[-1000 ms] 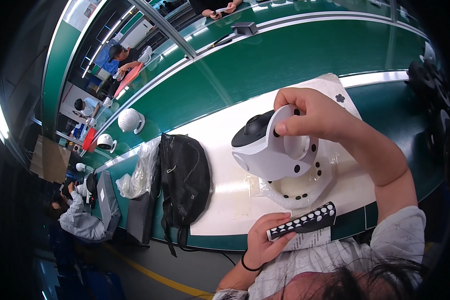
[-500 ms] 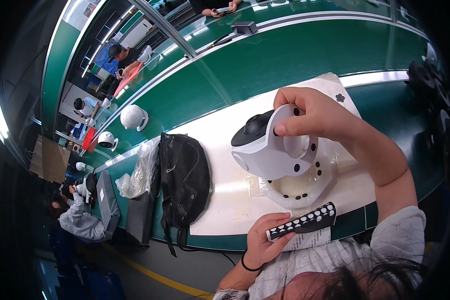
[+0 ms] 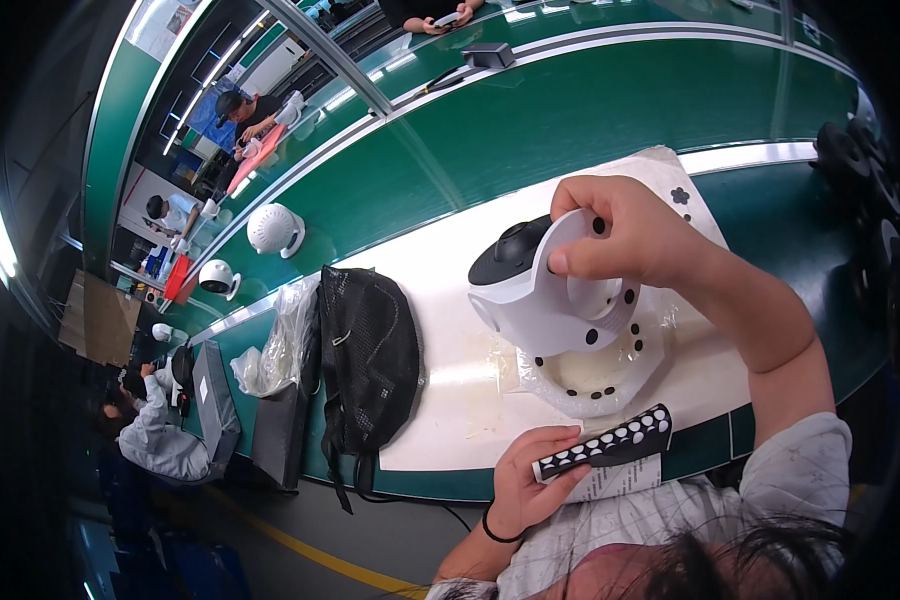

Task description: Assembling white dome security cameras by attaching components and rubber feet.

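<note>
My right hand (image 3: pixel 620 230) grips the upper rim of a white plastic device housing (image 3: pixel 540 315), thumb inside and fingers behind. The housing lies tilted, its black rounded part (image 3: pixel 510 252) facing up and left. Black round pads dot its rim. Below it sits a pale, roughly octagonal holder (image 3: pixel 580 402) wrapped in clear film, with black dots along its rim. In front of the holder, my left hand (image 3: pixel 530 480) pinches a curled black sheet (image 3: pixel 620 445) with rows of white round spots. A printed paper (image 3: pixel 620 480) shows beneath that sheet.
A white board (image 3: pixel 440 420) lies under the work. To the left are a black mesh bag (image 3: pixel 370 360), clear plastic bags (image 3: pixel 275 350) and a dark grey box (image 3: pixel 280 440). White devices (image 3: pixel 275 230) stand on the green conveyor (image 3: pixel 530 130). Black round parts (image 3: pixel 855 170) are stacked at right.
The housing has shifted slightly right and tipped a little in my right hand. Beyond the board, the white devices on the conveyor have moved slightly right. My left hand stays still.
</note>
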{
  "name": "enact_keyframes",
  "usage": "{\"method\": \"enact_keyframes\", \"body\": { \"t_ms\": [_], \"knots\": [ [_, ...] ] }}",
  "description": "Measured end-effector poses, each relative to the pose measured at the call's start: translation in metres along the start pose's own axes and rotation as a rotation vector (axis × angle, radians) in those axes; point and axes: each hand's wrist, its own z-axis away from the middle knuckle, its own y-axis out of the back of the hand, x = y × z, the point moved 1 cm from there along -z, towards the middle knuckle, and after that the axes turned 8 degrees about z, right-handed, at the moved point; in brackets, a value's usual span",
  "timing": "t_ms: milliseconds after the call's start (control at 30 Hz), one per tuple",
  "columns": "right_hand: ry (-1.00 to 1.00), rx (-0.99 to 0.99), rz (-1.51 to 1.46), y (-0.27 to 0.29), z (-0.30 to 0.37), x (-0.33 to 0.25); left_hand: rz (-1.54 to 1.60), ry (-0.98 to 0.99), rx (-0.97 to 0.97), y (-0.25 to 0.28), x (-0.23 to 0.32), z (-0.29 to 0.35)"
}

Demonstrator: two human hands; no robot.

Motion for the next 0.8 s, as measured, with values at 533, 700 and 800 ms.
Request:
{"method": "enact_keyframes", "body": {
  "t_ms": [533,700,800],
  "knots": [
    [0.001,-0.011,-0.271,0.0022,-0.0029,-0.0011,-0.036,-0.014,-0.002,-0.0001,0.0024,-0.0025],
    [-0.046,-0.112,-0.418,0.0004,-0.0009,-0.004,-0.043,-0.021,-0.006,0.0001,0.0019,-0.0022],
    [-0.04,-0.092,-0.467,0.001,-0.0006,-0.0034,-0.043,-0.023,-0.012,-0.0002,0.0014,-0.0025]
  ]
}}
